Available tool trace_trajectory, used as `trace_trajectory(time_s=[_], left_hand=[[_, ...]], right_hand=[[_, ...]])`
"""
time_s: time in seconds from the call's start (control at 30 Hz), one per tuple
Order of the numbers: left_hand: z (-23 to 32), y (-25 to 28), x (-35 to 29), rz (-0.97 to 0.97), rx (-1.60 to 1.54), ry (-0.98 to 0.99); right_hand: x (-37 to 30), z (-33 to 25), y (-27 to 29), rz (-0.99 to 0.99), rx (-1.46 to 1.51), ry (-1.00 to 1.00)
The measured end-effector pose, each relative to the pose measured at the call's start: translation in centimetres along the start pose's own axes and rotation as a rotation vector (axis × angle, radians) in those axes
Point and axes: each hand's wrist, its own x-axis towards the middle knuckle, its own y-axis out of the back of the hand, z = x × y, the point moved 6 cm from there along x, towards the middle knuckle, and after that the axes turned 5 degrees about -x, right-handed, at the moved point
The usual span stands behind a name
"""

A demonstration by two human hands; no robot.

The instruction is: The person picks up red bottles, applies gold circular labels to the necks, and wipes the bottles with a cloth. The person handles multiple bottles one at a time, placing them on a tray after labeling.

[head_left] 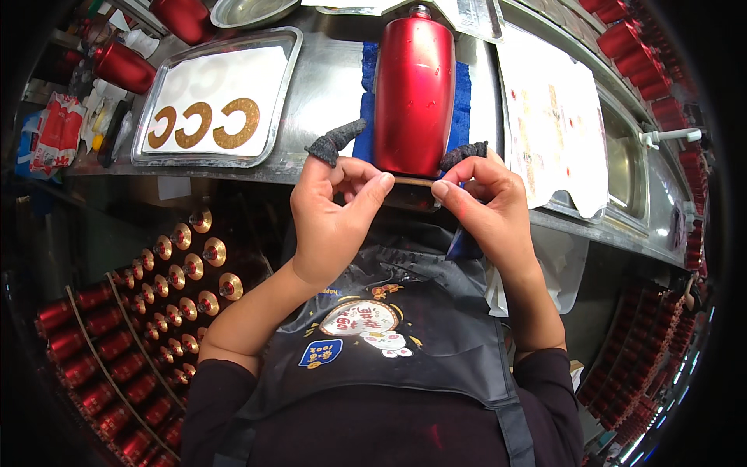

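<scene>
A glossy red bottle [415, 93] with a few water drops on it lies on a blue cloth [461, 101], its base toward me and its neck away. Just in front of that base, a thin gold-brown strip [412, 181] is stretched level between my two hands. My left hand [331, 210] pinches its left end between thumb and fingers. The other end is pinched by my right hand [492, 202]. Black covers sit on both index fingers, which point up beside the bottle. Whether the strip is a C-shaped decal seen edge-on, I cannot tell.
To the left, a metal tray [292, 74] holds white paper with gold C-shaped decals [237, 124]. White backing sheets [552, 117] lie right of the bottle, beside a metal basin [625, 167]. Racks of red bottles [128, 366] stand below the steel table's edge on both sides.
</scene>
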Motion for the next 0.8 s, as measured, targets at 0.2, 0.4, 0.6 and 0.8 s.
trace_trajectory(time_s=[0.2,0.4,0.6,0.8], left_hand=[[-0.4,0.0,1.3,0.001,-0.06,-0.007],[-1.5,0.9,2.2,0.018,-0.049,0.052],[-2.1,1.8,3.3,-0.019,-0.066,-0.009],[-2.5,0.6,3.4,-0.168,-0.261,0.025]], right_hand=[[0.5,-0.4,-0.3,0.059,0.063,-0.001],[0.7,-0.4,-0.3,0.08,0.044,0.003],[0.6,-0.2,-0.4,0.084,0.063,-0.019],[0.7,-0.1,0.0,0.076,0.073,-0.039]])
